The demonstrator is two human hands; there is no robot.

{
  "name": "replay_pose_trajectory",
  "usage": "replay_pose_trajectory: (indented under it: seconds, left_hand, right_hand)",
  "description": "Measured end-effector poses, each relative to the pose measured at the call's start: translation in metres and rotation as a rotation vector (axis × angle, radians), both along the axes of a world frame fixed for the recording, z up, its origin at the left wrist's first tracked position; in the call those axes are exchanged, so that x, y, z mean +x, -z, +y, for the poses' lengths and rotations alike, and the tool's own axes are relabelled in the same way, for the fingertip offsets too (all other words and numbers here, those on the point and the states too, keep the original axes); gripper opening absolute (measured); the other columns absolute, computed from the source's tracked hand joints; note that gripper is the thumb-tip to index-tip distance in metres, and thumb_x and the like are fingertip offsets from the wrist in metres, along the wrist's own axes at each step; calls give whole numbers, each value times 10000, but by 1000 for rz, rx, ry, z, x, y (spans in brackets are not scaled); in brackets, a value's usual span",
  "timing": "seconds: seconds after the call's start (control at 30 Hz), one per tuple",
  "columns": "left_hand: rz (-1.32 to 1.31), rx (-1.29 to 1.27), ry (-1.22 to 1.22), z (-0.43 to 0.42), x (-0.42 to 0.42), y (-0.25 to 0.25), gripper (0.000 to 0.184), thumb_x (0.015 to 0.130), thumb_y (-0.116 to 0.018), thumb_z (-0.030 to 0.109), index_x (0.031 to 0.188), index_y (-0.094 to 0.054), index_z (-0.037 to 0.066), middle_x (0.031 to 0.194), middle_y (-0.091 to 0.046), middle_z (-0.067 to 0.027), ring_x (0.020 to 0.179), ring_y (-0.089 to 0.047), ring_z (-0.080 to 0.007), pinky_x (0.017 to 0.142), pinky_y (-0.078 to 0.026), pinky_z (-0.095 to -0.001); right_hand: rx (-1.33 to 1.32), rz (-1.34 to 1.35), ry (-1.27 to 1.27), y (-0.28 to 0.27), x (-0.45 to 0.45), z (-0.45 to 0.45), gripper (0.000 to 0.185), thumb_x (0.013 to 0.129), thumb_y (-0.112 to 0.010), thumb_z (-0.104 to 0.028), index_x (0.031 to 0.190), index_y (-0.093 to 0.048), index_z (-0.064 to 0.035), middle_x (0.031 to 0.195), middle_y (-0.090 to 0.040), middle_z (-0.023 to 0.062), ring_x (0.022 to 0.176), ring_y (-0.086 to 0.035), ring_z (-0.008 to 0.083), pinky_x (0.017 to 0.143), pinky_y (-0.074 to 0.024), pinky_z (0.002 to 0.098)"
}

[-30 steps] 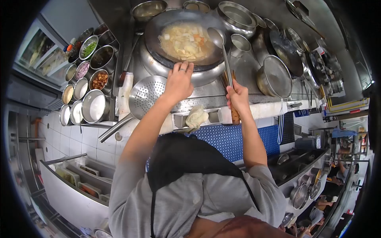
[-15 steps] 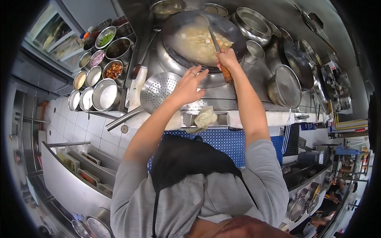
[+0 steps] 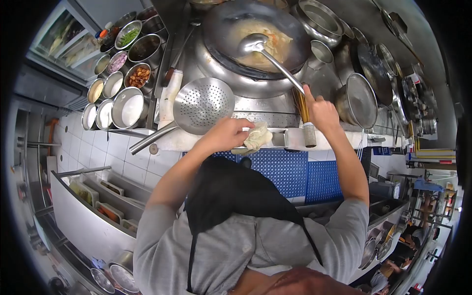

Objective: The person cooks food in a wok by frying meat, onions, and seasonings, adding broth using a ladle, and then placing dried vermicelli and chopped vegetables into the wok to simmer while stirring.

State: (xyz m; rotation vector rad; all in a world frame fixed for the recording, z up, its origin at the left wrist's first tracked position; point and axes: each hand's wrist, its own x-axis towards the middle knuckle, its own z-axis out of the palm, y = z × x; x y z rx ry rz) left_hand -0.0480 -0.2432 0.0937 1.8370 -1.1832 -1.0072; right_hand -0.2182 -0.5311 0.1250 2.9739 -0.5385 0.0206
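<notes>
Fingers of my left hand [image 3: 227, 133] are closed on the edge of a crumpled pale cloth [image 3: 257, 136] at the counter's front edge. My right hand [image 3: 322, 112] grips the handle of a metal ladle [image 3: 254, 44], index finger stretched along it. The ladle's bowl is over a dark wok [image 3: 220, 30] at the top centre. Pale food pieces in broth [image 3: 275, 45] lie in the wok, with some orange bits. Beside my right hand stands a bundle of thin sticks with a wrapped handle [image 3: 309, 133]. A perforated strainer [image 3: 202, 104] rests left of the cloth.
Metal bowls of ingredients [image 3: 129, 107] stand at the left. A pot with a mesh sieve [image 3: 361, 101] is right of my right hand, near more pans. Behind me are a container unit [image 3: 88, 196] and a pan counter. Other people are at the far lower right.
My left hand has moved down from the wok's rim to the cloth. My right hand first pushed the ladle into the wok, then drew back to the right. The food has shifted in the wok.
</notes>
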Motion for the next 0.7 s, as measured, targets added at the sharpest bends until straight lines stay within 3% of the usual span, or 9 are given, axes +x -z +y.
replay_pose_trajectory:
  seconds: [0.07,0.1,0.2,0.23,0.33,0.4,0.5,0.63,0.7]
  left_hand:
    - [-31,-89,20,-4,-6,10,311,832,-643,104,1130,-708,43,860,-707,-195,804,-704,-319,744,-534,-405]
    - [-48,-134,31,-6,-8,16,301,834,-634,85,1122,-709,41,819,-705,-186,768,-704,-316,717,-532,-409]
    - [-69,-227,76,-14,-10,28,303,821,-611,27,1108,-711,29,904,-708,-185,815,-698,-326,747,-529,-405]
    - [-94,-226,96,-17,-8,27,342,810,-595,18,1135,-700,34,994,-689,-203,892,-684,-335,813,-521,-405]
    - [-200,-255,111,-28,-2,21,456,782,-563,-7,1226,-653,35,1251,-598,-248,1119,-613,-359,983,-482,-414]
    - [-318,-310,55,-40,9,16,534,770,-559,-20,1301,-601,21,1404,-491,-269,1264,-529,-374,1057,-437,-435]
    - [-797,-518,-99,-69,28,9,635,780,-571,-2,1407,-475,-35,1507,-367,-287,1400,-378,-414,1125,-364,-490]
    - [-887,-355,-133,-97,43,25,732,801,-574,31,1485,-336,-77,1559,-298,-291,1471,-264,-426,1185,-263,-513]
    - [-939,-302,-141,-101,42,36,734,804,-560,28,1492,-325,-71,1558,-303,-288,1474,-264,-419,1187,-261,-510]
  right_hand:
    - [101,-62,31,-5,-14,18,594,916,-600,-132,1482,-431,-71,771,-645,273,694,-649,468,662,-517,548]
    - [152,-135,15,-14,-20,29,556,931,-600,-102,1470,-468,-67,711,-644,177,561,-655,325,541,-520,451]
    - [963,-147,382,-63,-35,64,552,933,-631,-142,1456,-483,-46,671,-612,123,523,-613,194,493,-498,360]
    - [1189,-176,469,-67,-41,66,562,926,-648,-128,1459,-487,-51,677,-561,47,482,-510,110,446,-436,290]
    - [1279,-121,500,-61,-40,53,543,925,-636,-113,1447,-503,-46,697,-570,31,468,-499,109,435,-423,289]
    - [1049,-181,507,-46,-24,49,527,932,-624,-116,1443,-510,-51,670,-561,30,446,-494,105,408,-416,296]
    - [960,-323,514,-21,3,28,510,946,-599,-113,1446,-514,-63,644,-548,12,431,-492,95,394,-410,285]
    - [875,-491,482,-18,53,7,510,938,-607,-146,1429,-523,-35,606,-556,30,429,-525,118,407,-436,308]
    - [711,-518,504,-5,90,-15,399,915,-610,-158,1279,-610,5,694,-642,126,498,-623,171,455,-489,360]
